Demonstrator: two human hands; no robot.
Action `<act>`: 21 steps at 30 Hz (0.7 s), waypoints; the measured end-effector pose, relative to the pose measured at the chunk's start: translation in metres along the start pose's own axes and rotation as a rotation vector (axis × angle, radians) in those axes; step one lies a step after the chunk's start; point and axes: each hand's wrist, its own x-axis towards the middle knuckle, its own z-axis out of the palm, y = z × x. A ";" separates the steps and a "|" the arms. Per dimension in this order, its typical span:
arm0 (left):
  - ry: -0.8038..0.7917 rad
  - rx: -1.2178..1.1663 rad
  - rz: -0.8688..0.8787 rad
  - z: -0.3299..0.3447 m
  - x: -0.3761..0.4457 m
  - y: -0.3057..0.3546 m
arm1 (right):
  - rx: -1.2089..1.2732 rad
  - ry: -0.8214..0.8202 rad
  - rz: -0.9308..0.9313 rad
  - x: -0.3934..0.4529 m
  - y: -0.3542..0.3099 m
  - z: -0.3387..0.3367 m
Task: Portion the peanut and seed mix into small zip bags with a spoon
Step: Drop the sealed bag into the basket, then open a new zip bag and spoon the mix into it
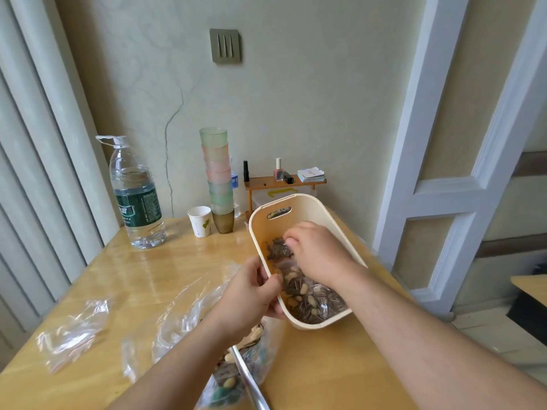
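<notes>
A cream plastic basket [299,204] is tilted up on the wooden table, with small zip bags of peanut and seed mix [307,294] lying in its lower end. My left hand [251,288] grips the basket's near left rim. My right hand [313,250] reaches inside the basket, fingers curled down among the bags; what they hold is hidden. A large clear bag of mix [231,377] lies at the front under my left forearm, with a metal spoon handle [248,380] sticking out of it. Empty small zip bags [71,332] lie at the left.
A big water bottle [134,196], a paper cup [200,221] and a tall stack of coloured cups [217,179] stand at the table's back. A small wooden shelf [284,182] with bottles and cards sits behind the basket. Wall and door frame close behind.
</notes>
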 end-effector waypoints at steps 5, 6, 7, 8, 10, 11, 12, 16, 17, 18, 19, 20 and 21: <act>0.068 -0.026 -0.067 0.003 0.023 0.007 | 0.083 0.106 -0.012 -0.049 -0.001 -0.027; 0.075 -0.021 -0.080 0.004 0.028 0.009 | 0.097 0.112 -0.037 -0.059 -0.003 -0.023; 0.082 -0.011 -0.090 0.004 0.031 0.010 | 0.120 0.111 -0.057 -0.067 -0.004 -0.017; 0.095 0.001 -0.100 0.005 0.033 0.011 | 0.137 0.103 -0.071 -0.072 -0.005 -0.010; 0.144 0.037 -0.126 0.004 0.034 0.014 | 0.143 0.108 -0.082 -0.075 -0.009 0.003; 0.166 0.074 -0.130 0.003 0.034 0.015 | 0.145 0.125 -0.082 -0.075 -0.010 0.008; 0.177 0.145 -0.121 0.002 0.031 0.014 | 0.148 0.149 -0.075 -0.075 -0.012 0.011; 0.129 0.628 0.100 -0.014 0.002 0.009 | 0.124 0.221 -0.046 -0.069 -0.012 0.024; 0.113 0.692 0.165 -0.023 -0.011 0.007 | 0.119 0.243 -0.054 -0.067 -0.013 0.026; 0.104 0.728 0.224 -0.035 -0.024 0.006 | 0.105 0.285 -0.070 -0.066 -0.016 0.027; 0.105 0.752 0.278 -0.048 -0.037 0.005 | 0.080 0.354 -0.099 -0.065 -0.019 0.030; 0.120 0.774 0.312 -0.064 -0.049 0.003 | 0.054 0.430 -0.143 -0.065 -0.026 0.033; 0.147 0.796 0.327 -0.082 -0.061 0.000 | 0.044 0.489 -0.201 -0.066 -0.037 0.036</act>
